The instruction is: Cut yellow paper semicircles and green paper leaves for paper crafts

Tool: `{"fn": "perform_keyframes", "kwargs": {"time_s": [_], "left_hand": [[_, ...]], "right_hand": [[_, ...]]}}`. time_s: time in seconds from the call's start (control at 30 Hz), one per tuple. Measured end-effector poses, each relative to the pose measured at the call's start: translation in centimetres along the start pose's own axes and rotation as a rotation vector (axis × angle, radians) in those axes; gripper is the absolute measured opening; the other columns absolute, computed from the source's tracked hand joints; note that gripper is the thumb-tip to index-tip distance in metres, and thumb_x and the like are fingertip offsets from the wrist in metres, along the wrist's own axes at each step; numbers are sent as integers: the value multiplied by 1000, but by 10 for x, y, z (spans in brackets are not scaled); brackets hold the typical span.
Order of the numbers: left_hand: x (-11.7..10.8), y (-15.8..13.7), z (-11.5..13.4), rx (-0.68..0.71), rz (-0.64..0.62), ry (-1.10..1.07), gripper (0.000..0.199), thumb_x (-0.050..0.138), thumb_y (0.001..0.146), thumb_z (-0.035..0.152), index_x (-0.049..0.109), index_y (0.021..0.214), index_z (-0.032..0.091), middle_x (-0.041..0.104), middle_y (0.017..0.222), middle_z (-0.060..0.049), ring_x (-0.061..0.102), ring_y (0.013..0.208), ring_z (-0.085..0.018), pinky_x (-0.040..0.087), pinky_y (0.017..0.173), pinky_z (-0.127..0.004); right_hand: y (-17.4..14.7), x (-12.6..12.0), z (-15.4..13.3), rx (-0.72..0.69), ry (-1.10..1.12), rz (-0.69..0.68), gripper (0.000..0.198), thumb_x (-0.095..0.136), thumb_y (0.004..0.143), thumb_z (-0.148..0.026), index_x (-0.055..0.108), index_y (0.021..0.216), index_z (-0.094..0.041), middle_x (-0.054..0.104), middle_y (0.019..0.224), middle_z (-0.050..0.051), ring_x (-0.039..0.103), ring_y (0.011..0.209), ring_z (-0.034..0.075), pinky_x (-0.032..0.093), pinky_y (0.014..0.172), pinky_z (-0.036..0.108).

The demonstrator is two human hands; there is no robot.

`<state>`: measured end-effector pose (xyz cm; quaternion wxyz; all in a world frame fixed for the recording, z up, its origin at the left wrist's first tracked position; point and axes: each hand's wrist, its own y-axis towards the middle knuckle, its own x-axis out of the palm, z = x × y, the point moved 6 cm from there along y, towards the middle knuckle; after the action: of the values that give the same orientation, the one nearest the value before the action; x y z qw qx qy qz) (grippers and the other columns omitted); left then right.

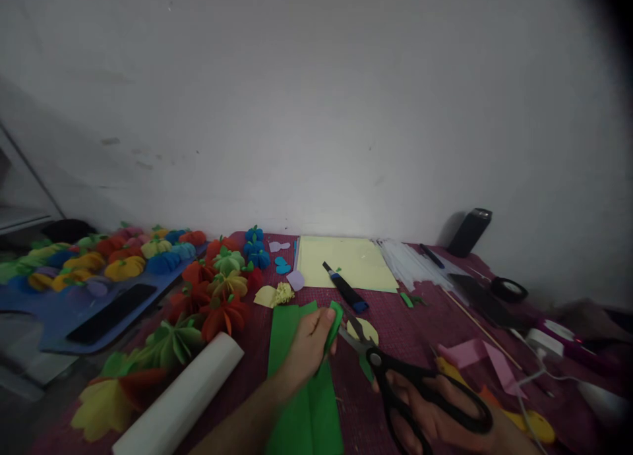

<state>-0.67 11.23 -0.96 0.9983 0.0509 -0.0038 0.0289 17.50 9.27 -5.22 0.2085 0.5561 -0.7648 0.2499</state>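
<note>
My left hand (310, 339) pinches a small folded piece of green craft paper (335, 320) between thumb and fingers. Black-handled scissors (390, 364) are in my right hand (425, 412), blades parted and pointing at the green piece. Whether the blades touch it I cannot tell. Beneath my left hand lies a larger green sheet (284, 333) with fold lines. A pale yellow round cutout (368, 331) sits partly behind the blades. Just beyond is a utility knife (349, 291) with a dark handle, its tip over a stack of pale yellow sheets (316, 254).
Colourful paper pumpkins (126, 268) crowd a blue board (59, 320) on the left, with a phone-like black slab (113, 313). A white roll (182, 395) lies near my left arm. At right are white sticks (413, 264), black tape (509, 289), pink strips (477, 359) and a cable.
</note>
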Motion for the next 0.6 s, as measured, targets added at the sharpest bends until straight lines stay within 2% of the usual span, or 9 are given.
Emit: {"fn": "perform_keyframes", "kwargs": {"time_s": [0.17, 0.37, 0.6], "left_hand": [[4, -2, 3, 5, -43, 44, 46, 37, 86, 52, 44, 56, 18, 41, 42, 5, 33, 35, -6, 25, 36, -19], [9, -3, -2, -37, -112, 39, 37, 43, 84, 49, 43, 62, 19, 42, 41, 7, 31, 32, -5, 24, 35, -18], [11, -4, -5, -110, -142, 22, 37, 47, 80, 52, 50, 67, 18, 37, 40, 9, 30, 30, -5, 21, 31, -17]], "right_hand": [[2, 5, -7, -27, -26, -36, 79, 56, 62, -71, 41, 113, -13, 60, 80, 8, 61, 69, 18, 50, 63, 34], [-3, 3, -11, -73, -42, -11, 61, 49, 70, -69, 44, 98, -15, 59, 79, 8, 59, 71, 19, 50, 61, 34], [-9, 2, -17, -64, -67, 50, 67, 52, 70, -67, 40, 110, -14, 59, 75, 7, 58, 66, 16, 49, 57, 28]]}}
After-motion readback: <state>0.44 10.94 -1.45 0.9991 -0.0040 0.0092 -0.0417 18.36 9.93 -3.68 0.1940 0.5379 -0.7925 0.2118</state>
